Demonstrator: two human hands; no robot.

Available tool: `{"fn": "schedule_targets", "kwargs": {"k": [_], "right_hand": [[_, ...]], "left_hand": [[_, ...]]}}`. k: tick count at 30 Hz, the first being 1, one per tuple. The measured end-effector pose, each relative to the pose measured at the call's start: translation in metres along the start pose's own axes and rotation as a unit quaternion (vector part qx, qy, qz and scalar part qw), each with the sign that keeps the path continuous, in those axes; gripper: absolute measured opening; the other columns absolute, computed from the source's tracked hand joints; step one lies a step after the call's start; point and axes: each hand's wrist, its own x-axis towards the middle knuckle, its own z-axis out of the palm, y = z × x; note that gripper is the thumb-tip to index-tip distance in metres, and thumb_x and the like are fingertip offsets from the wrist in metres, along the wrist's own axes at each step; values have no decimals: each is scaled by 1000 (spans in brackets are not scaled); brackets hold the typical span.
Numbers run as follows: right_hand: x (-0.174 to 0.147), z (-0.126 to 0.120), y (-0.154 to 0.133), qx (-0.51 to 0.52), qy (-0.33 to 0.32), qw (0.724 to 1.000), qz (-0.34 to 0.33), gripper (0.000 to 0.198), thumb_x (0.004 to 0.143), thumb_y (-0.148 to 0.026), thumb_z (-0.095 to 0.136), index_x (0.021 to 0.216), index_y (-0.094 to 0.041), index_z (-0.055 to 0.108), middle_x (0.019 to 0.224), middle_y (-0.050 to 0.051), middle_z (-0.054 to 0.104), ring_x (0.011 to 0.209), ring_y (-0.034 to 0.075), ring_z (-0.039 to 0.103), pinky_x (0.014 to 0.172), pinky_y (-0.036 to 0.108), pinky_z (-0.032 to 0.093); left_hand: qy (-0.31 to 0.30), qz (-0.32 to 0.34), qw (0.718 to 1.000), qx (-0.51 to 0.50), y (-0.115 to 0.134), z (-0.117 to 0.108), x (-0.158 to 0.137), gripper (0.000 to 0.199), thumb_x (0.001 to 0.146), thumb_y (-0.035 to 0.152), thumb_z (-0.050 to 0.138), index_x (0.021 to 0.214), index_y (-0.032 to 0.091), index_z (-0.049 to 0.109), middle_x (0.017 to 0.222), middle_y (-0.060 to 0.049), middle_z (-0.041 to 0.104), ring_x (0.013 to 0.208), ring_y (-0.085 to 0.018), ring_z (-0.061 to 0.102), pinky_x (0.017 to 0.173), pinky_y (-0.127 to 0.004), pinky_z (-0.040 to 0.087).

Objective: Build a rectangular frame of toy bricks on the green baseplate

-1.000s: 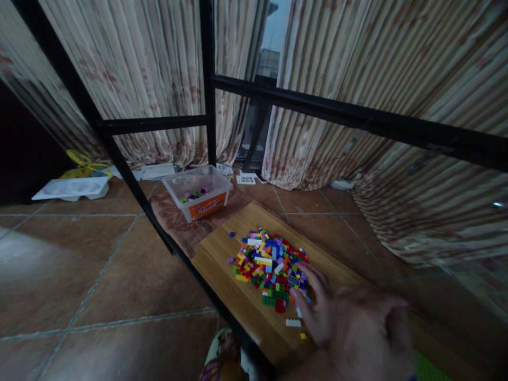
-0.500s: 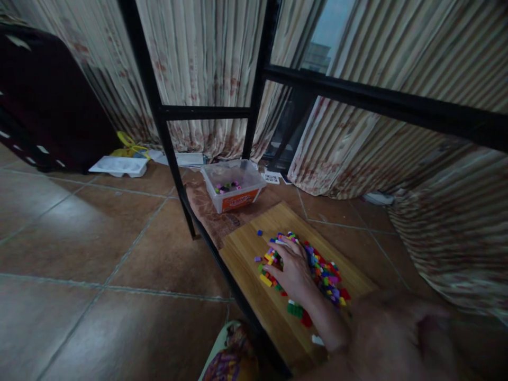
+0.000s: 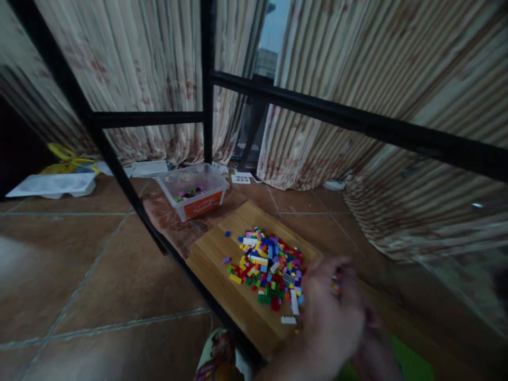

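Note:
My left hand (image 3: pixel 331 312) is in front at the lower right, its fingers closed and blurred. A small cluster of multicoloured toy bricks (image 3: pixel 337 283) shows at its fingers. Just behind and to the right, my right hand (image 3: pixel 369 323) is close against it, mostly covered; its fingers seem curled, and what they hold is hidden. Left of both hands, a loose pile of toy bricks (image 3: pixel 270 251) in many colours lies on a wooden board (image 3: pixel 222 264). A white brick (image 3: pixel 288 320) lies near the left hand, and a blue brick (image 3: pixel 227 233) sits apart at the far side.
A clear plastic box (image 3: pixel 194 190) with an orange label, holding several bricks, stands beyond the board on a brown cloth (image 3: pixel 166 211). A black metal frame (image 3: pixel 146 222) runs past the board's left side. Curtains (image 3: pixel 309 143) hang behind. A white tray (image 3: pixel 51 185) lies on the tiled floor.
My right hand has left the brick pile and drawn back to the right, meeting my left hand. The view has turned right, so the box and board appear farther left.

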Motion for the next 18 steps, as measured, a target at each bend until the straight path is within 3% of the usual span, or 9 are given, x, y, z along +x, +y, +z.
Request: {"fn": "schedule_targets", "kwargs": {"k": [3, 5, 8, 13, 18], "right_hand": [[-22, -27, -15, -7, 62, 997, 47, 63, 70, -32, 75, 129, -34, 54, 137, 5, 55, 125, 28, 51, 99, 45, 44], [-31, -33, -19, -10, 81, 995, 49, 65, 70, -34, 75, 131, -35, 51, 139, 4, 53, 125, 25, 51, 101, 42, 43], [-35, -33, -19, -37, 59, 997, 26, 66, 71, -35, 75, 132, -35, 50, 140, 4, 52, 127, 25, 49, 104, 42, 41], [-36, -30, -14, -114, 15, 993, -10, 60, 72, -35, 74, 129, -31, 55, 139, 3, 53, 130, 24, 44, 111, 43, 31], [-36, -15, -10, 31, 30, 998, 44, 49, 77, -41, 69, 123, -29, 60, 132, 5, 59, 125, 25, 50, 107, 43, 36]], "left_hand": [[-10, -177, 983, -52, -15, 7, 6, 19, 81, 31, 58, 89, 16, 68, 88, -7, 69, 81, -18, 63, 74, -26, 47], [-59, -244, 967, -44, -26, 13, 3, 23, 80, 38, 61, 75, 16, 66, 76, -5, 67, 73, -17, 61, 69, -25, 44], [-116, -323, 936, -80, -34, 18, -9, 29, 77, 44, 62, 71, 16, 65, 69, -2, 63, 66, -15, 58, 63, -25, 42], [-109, -369, 902, -195, -37, 17, -21, 24, 65, 33, 73, 76, 14, 63, 70, -1, 60, 64, -13, 55, 61, -23, 41], [-85, -363, 910, -179, -46, 14, -19, 17, 68, 30, 69, 75, 14, 63, 77, -3, 62, 73, -13, 57, 66, -23, 43]]}}
